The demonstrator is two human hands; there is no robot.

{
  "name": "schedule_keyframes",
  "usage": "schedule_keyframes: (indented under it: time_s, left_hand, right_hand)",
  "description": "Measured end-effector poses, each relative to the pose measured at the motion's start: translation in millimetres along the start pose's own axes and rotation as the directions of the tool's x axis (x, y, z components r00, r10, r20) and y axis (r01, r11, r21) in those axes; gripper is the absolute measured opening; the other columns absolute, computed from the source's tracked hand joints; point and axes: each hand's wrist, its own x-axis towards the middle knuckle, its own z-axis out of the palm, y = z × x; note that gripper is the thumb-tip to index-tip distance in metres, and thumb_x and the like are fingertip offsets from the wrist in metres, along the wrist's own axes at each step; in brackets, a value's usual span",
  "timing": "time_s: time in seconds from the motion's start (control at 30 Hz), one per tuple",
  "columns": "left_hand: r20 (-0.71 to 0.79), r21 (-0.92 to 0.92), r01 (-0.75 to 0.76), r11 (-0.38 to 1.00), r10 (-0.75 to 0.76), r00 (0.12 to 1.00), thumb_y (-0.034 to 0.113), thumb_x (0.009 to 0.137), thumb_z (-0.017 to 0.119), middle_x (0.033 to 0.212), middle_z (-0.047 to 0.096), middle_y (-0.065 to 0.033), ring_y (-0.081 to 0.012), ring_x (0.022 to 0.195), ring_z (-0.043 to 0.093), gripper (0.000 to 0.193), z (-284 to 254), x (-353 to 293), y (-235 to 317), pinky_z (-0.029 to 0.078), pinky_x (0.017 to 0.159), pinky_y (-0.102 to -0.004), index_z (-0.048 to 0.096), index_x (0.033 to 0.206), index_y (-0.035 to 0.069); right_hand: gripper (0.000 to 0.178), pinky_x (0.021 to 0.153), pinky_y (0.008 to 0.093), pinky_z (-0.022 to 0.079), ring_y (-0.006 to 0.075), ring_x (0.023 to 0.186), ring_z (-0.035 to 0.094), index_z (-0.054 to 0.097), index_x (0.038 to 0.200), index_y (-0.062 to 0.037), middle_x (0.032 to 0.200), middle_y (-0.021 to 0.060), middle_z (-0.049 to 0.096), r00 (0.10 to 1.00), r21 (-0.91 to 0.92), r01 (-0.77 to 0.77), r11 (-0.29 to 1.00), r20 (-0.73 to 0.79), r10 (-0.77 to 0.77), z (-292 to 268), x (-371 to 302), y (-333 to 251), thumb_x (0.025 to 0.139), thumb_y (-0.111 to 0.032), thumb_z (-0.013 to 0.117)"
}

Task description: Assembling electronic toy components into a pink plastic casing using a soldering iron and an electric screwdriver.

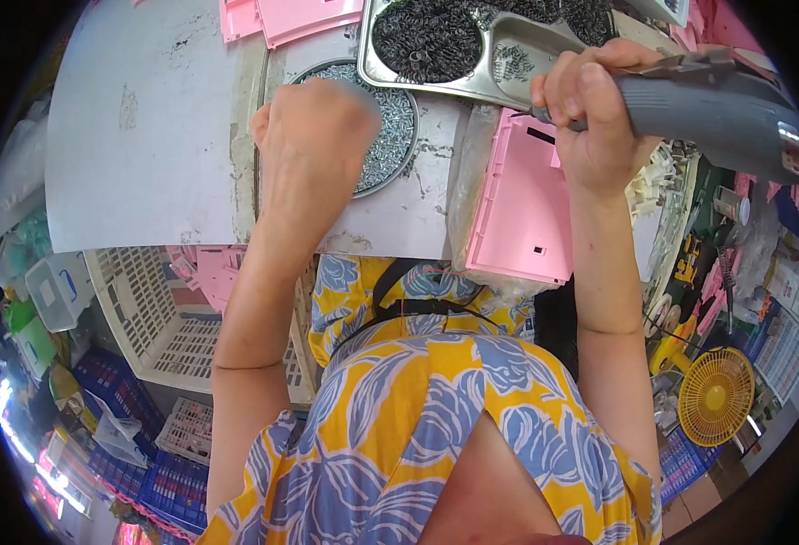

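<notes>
My left hand (318,127) is over a round metal dish (415,141) filled with small silvery screws (388,145). Its fingers curl downward, closed, and whatever they may hold is hidden beneath the hand. In my right hand (599,118) is a grey electric screwdriver (717,113), lying sideways, with its thin tip end toward the left. Just below that hand lies a pink plastic panel (517,218) with raised edges and slots, partly covered by my right wrist.
A steel compartment tray (499,91) of black springs (427,41) stands at the far side. More pink panels (300,18) lie beyond the white tabletop (145,136). Below left is a white plastic crate (154,318); a yellow fan (715,395) stands at the right.
</notes>
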Motion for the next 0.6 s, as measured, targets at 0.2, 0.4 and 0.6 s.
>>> schedule_keyframes:
  time_s: [0.2,0.4,0.6]
  left_hand:
    - [0.012,-0.016,-0.036,0.999,0.036,0.999,0.021,0.084,0.075,0.091,0.062,-0.0017,-0.0243,0.093,0.056,0.014,2.5,11.3,-8.9,0.036,0.088,-0.0448,0.066,0.081,0.012]
    - [-0.079,-0.324,-0.267,0.908,0.256,0.964,0.021,0.079,0.079,0.083,0.063,0.002,-0.021,0.087,0.058,0.014,22.8,8.9,48.5,0.035,0.085,-0.0428,0.066,0.078,0.015]
    - [-0.092,-0.482,-0.241,0.842,0.225,0.97,0.016,0.074,0.082,0.074,0.062,0.0033,-0.0197,0.079,0.058,0.015,39.0,3.2,66.3,0.034,0.083,-0.0419,0.067,0.077,0.016]
  right_hand:
    - [0.022,0.063,0.0389,0.049,0.014,0.057,0.046,0.053,0.118,-0.0069,0.072,0.0034,0.052,0.997,-0.063,0.024,0.998,0.077,-0.019,3.0,-0.8,4.7,0.096,-0.001,0.056]
    - [0.031,0.061,0.0339,0.047,0.0139,0.061,0.045,0.052,0.132,-0.0108,0.07,-0.0002,0.046,0.99,0.153,0.0,0.988,0.14,-0.021,6.5,4.8,-31.7,0.101,-0.015,0.052]
    - [0.036,0.06,0.0308,0.046,0.0123,0.061,0.044,0.046,0.137,-0.0149,0.071,-0.0013,0.047,0.95,0.083,-0.03,0.996,0.312,0.003,19.4,-10.2,-56.6,0.103,-0.022,0.052]
